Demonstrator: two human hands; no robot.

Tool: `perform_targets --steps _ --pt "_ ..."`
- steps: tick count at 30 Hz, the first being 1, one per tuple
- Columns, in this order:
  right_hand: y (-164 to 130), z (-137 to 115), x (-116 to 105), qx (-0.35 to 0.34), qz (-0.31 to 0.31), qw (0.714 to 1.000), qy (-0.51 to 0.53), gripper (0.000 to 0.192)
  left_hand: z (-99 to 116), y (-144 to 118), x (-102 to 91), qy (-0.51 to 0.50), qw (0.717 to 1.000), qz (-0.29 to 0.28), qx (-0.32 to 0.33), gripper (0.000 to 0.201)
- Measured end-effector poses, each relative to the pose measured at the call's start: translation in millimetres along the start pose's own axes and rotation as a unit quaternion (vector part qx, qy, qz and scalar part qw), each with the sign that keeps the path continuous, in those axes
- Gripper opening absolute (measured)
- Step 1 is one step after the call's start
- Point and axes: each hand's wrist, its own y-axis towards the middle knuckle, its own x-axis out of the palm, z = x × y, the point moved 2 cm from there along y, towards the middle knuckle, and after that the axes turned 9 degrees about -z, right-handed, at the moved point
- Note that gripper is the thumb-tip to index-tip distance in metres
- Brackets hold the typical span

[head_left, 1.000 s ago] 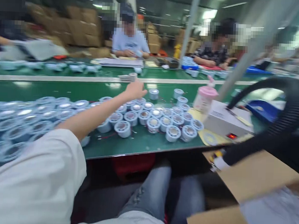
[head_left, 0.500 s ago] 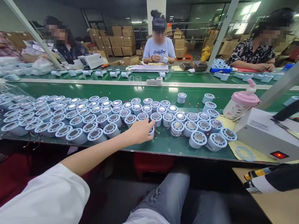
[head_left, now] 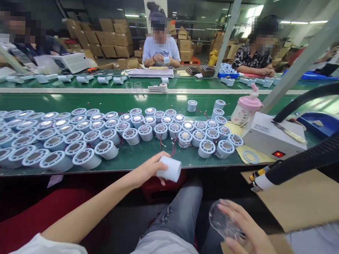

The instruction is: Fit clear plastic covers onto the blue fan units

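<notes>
My left hand point(head_left: 153, 167) is closed around a light blue cylindrical housing point(head_left: 171, 169), tilted on its side just over the bench's front edge. Thin dark red wires trail from its far side. Lower right, my right hand point(head_left: 246, 227) grips a clear, round plastic cup point(head_left: 224, 219) above my lap; part of the cup is hidden by the fingers. On the green bench point(head_left: 134, 159) stand many more light blue housings point(head_left: 106, 148), each with a slotted ring and a grey disc on top, crowded to the left of and beyond my left hand.
A white box with a lit red switch point(head_left: 272, 142) stands at the right, beside a pink-lidded cup point(head_left: 246, 108). A black hose point(head_left: 297, 166) arches over cardboard point(head_left: 290, 199). Co-workers sit across the bench, one holding a light blue part point(head_left: 166, 60).
My left hand has lifted one housing from the bench and brought it toward me, tipped sideways. My right hand has come into view with the clear cup. The view has swung right.
</notes>
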Motion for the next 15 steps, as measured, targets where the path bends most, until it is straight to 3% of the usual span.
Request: perform_targets --steps 2,4,5,6,8,11,13,15 --pt "16.5 -18.8 8.1 -0.032 0.004 0.997 -0.064 0.054 2.5 6.5 28.6 -0.161 0.977 -0.139 0.008 0.043" --pt "29.7 -28.8 12.8 -0.031 0.018 0.991 -0.131 0.052 9.1 12.8 54.6 -0.288 0.923 -0.257 -0.013 0.042" --pt "34.1 -30.5 13.5 -0.019 0.025 0.985 -0.167 0.051 13.7 15.5 64.3 -0.307 0.904 -0.297 -0.019 0.040" --pt "36.7 -30.3 13.4 -0.001 0.024 0.980 -0.196 0.050 18.8 17.8 71.1 -0.284 0.904 -0.321 -0.013 0.038" --pt "37.0 -27.2 10.9 0.036 0.002 0.975 -0.219 0.045 29.9 21.2 76.8 -0.168 0.930 -0.323 0.050 0.031" --pt "29.9 -23.1 4.2 0.082 -0.052 0.988 -0.118 0.023 42.8 22.9 75.4 0.016 0.957 -0.232 0.173 0.024" --pt "24.3 -23.2 0.1 0.121 -0.071 0.990 0.008 0.007 44.8 23.3 75.6 0.051 0.960 -0.176 0.214 0.024" --pt "20.3 -24.4 -3.0 0.152 -0.064 0.980 0.113 0.016 42.2 24.6 78.9 0.033 0.959 -0.150 0.240 0.035"
